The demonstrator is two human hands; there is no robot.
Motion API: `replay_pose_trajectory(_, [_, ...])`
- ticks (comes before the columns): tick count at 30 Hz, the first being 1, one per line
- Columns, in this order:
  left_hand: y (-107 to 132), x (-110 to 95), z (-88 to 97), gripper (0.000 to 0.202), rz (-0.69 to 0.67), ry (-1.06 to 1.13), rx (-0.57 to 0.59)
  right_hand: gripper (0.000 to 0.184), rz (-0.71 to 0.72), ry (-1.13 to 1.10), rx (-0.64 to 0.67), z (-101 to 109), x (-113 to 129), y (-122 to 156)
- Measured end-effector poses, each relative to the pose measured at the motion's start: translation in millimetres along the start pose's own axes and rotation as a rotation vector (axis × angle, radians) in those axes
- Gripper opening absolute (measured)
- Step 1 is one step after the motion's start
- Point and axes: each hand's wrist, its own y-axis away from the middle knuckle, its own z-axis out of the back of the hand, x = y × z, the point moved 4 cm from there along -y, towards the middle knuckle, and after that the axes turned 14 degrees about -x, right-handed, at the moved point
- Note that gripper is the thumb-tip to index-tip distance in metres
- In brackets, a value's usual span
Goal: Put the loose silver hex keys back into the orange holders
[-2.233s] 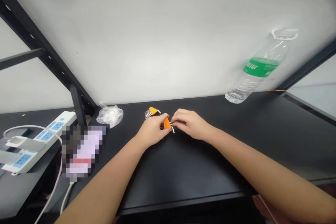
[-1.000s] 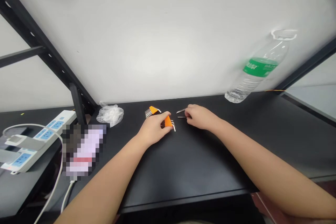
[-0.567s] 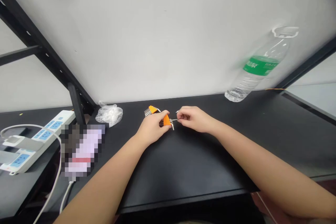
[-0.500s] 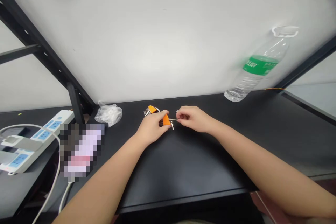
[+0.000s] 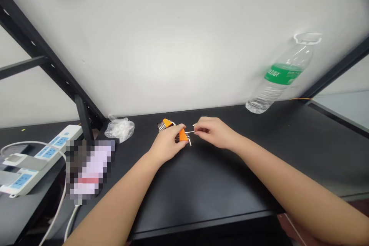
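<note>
Over the middle of the black table, my left hand [image 5: 167, 143] grips an orange hex key holder [image 5: 183, 135]. Several silver keys stick out of it, their straight tips fanning out to the left past a second orange part [image 5: 167, 123]. My right hand [image 5: 212, 132] pinches a single hex key [image 5: 190, 132] just right of the holder. That key's shaft spans the small gap between my hands and meets the holder's right side; whether its end sits in a hole cannot be made out. A bent key end hangs below the holder.
A crumpled clear plastic bag [image 5: 119, 129] lies at the back left. Nearer is a pixelated phone [image 5: 93, 169] with a white cable. A power strip [image 5: 49, 153] rests far left beside a black metal frame [image 5: 52, 59]. A large water bottle [image 5: 284, 73] leans toward the back right.
The view has tipped slightly, so everything sits a little lower. Both hands keep their holds, and the key between them shows a little more brightly.
</note>
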Motion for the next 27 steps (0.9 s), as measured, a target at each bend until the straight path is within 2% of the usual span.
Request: replay_pose_trajectory(27, [0.6, 3.9, -2.4, 0.046, -0.01, -0.022, 0.01, 0.014, 0.111, 0.055, -0.007, 6.2, 0.3, 1.3])
